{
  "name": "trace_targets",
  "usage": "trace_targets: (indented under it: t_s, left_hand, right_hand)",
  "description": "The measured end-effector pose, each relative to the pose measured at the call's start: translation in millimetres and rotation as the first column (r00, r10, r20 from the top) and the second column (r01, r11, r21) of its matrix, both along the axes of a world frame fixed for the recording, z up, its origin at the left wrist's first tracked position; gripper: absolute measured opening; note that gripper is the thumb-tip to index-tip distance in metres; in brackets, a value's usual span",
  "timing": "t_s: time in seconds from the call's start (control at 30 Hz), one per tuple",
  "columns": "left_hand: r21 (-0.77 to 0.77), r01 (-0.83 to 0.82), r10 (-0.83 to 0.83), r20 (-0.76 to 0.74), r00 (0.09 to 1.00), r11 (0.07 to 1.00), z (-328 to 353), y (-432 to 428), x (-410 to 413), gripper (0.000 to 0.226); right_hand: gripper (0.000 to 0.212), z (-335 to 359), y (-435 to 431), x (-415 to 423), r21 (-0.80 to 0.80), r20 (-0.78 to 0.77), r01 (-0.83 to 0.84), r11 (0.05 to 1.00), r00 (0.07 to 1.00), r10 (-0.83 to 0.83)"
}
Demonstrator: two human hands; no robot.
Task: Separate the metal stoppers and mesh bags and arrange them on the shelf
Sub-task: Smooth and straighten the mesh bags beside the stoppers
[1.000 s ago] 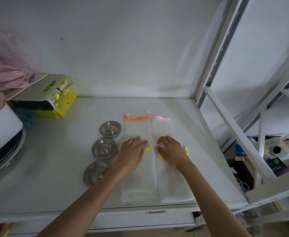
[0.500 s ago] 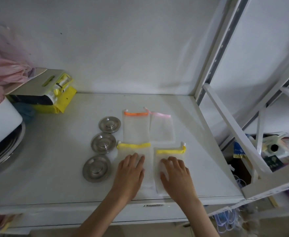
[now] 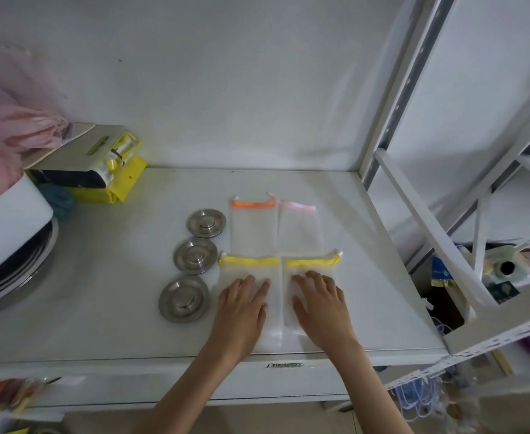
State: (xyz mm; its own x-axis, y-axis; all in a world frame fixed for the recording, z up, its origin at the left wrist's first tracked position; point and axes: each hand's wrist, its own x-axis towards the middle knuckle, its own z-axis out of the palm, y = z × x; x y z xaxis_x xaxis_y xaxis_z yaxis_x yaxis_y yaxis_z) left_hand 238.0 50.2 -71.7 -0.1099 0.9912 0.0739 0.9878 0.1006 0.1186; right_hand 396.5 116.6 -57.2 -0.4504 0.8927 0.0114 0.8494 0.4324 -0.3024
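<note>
Three round metal stoppers lie in a column on the white shelf (image 3: 100, 277): far (image 3: 206, 223), middle (image 3: 195, 255) and near (image 3: 184, 299). To their right lie several white mesh bags in a two-by-two block: an orange-trimmed bag (image 3: 252, 227), a pink-trimmed bag (image 3: 299, 228), and two yellow-trimmed bags in front. My left hand (image 3: 241, 311) rests flat, fingers spread, on the left yellow-trimmed bag (image 3: 248, 264). On the right yellow-trimmed bag (image 3: 312, 263) my right hand (image 3: 321, 308) lies flat the same way. Neither hand grips anything.
At the back left stand a yellow package (image 3: 116, 186) under a grey board (image 3: 78, 148), pink fabric (image 3: 13, 130) and a white appliance (image 3: 6, 223). A white metal upright (image 3: 395, 98) bounds the shelf on the right; beyond it lies clutter (image 3: 505, 270).
Both hands slid from the bags' upper parts toward the front edge, uncovering the two yellow trims. In the last half second they have stayed flat on the front bags.
</note>
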Motion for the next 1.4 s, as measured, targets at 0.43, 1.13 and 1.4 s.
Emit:
trace_targets:
  t_s: [0.43,1.13,1.4]
  left_hand:
    - [0.106,-0.173,0.161,0.110,0.981,0.979,25,0,-64,0.040]
    - [0.042,-0.114,0.104,0.185,0.977,0.993,16,-8,-109,0.059]
    - [0.099,-0.142,0.122,0.184,0.975,0.985,11,-67,-95,0.045]
  right_hand:
    - [0.034,30,19,-101,0.031,-0.205,-0.117,0.993,0.971,0.121]
    - [0.036,19,32,-192,-0.037,-0.190,-0.147,0.988,0.972,0.137]
    - [0.028,21,-30,-117,0.051,-0.257,-0.002,0.999,0.966,0.015]
